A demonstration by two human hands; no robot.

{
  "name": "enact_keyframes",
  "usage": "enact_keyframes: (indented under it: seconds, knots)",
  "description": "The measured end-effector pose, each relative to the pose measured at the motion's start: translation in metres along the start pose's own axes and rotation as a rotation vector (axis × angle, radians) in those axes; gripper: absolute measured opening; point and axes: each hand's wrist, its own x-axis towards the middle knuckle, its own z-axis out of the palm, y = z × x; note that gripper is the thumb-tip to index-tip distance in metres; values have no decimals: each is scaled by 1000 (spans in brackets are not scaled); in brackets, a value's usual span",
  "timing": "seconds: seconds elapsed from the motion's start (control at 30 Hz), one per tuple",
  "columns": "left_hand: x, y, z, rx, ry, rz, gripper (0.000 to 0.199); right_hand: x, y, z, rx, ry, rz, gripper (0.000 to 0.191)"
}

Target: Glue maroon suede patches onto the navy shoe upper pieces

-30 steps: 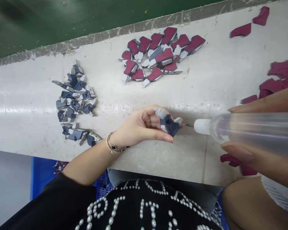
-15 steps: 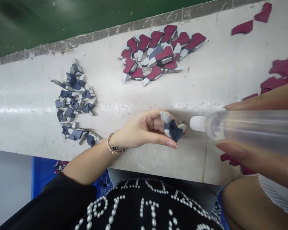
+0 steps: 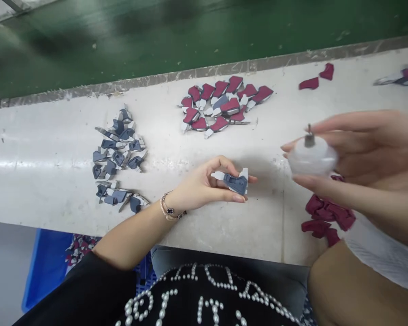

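**Translucent plastic needle-tip bottle (image 3: 312, 156) swung tip-up**

The right hand (image 3: 370, 154) closes round it, its needle no longer aimed at the slate-blue and grey moulded piece (image 3: 234, 183) pinched in the left hand (image 3: 204, 183), over the white counter (image 3: 37, 181); maroon-topped pieces (image 3: 224, 106) lie beyond.

Head view: bright, even, diffuse light, approx. from above. Long white glare streak along bench (image 3: 37, 162), w/ softer sheen across its surface. Faint soft shadow just beside L hand (image 3: 204, 181); part (image 3: 235, 183) in it fairly sharp. R hand (image 3: 370, 149) & bottle (image 3: 313, 156) show motion blur, edges smeared, highlights washed out. Green surface (image 3: 122, 45) soft & streaky, w/ dull reflections. Crate (image 3: 44, 267) & top (image 3: 204, 294) slightly soft at lower edge. Wide-angle bowing of bench edge twd corners, w/ stretch at frame edges
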Motion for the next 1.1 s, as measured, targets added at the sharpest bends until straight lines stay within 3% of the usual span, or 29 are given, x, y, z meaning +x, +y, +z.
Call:
enact_keyframes:
  seconds: [0.13, 0.27, 0.4, 0.53, 0.63, 0.77, 0.83, 0.93, 1.03, 1.1]
  knots:
    - [-1, 0, 3, 35, 31, 5, 42, 26, -2, 25, -42, -46, -2, 29]
    - [0, -2, 5, 74, 49, 46, 41, 33, 6, 28, -139, -88, 49, 34]
    - [0, -7, 3, 100, 72, 87, 40, 25, 8, 5, -310, -187, 66, 63]
    - [-1, -10, 1, 142, 52, 52, 42, 12, 28, -25, -570, -247, 116, 39]
    - [0, -11, 1, 166, 36, 64, 42, 7, 41, -42, -682, -309, 129, 37]
    - [0, -10, 2, 185, 35, 86, 42, 10, 32, -52, -750, -326, 155, 37]
    - [1, -10, 2, 192, 40, 88, 42, 12, 22, -43, -793, -308, 147, 42]
    - [1, -11, 2, 187, 23, 90, 41, 12, 12, -11, -830, -375, 54, 48]
    - [1, -11, 1, 188, 3, 94, 40, 14, 3, 19, -929, -425, -35, 31]
    - [1, -11, 1, 183, 4, 86, 40, 23, -6, 25, -1029, -419, -84, 23]
